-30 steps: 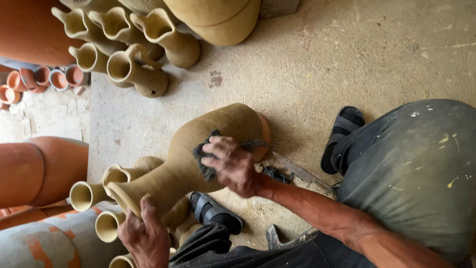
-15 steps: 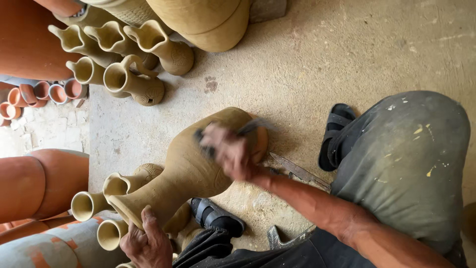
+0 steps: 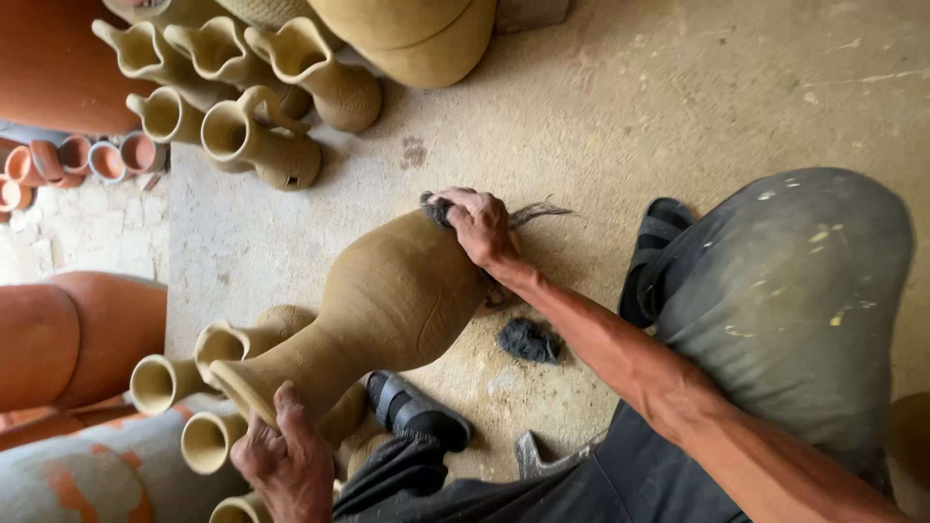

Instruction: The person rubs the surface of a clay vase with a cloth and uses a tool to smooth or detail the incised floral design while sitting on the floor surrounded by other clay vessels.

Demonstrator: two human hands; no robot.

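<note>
Looking down from the head view: a tall unfired clay vase, matte tan with a bulbous belly narrowing to a flared neck, is lying tilted across the dusty concrete floor. The right hand is pressing on the vase's wide end, fingers curled down around a dark fibrous scrubbing pad, with loose strands trailing out beside the knuckles. The left hand is clasping the vase's neck near the rim, fingers wrapped over it. A second dark pad is lying on the floor just beside the right forearm. Black sandals are showing under the vase and by the grey, paint-flecked trouser knee. A cluster of raw clay jugs with pinched spouts and loop handles is standing at upper left; more open-mouthed necks are crowding beside the left hand. Smooth fired terracotta pots, orange-red, are sitting at the left edge.
</note>
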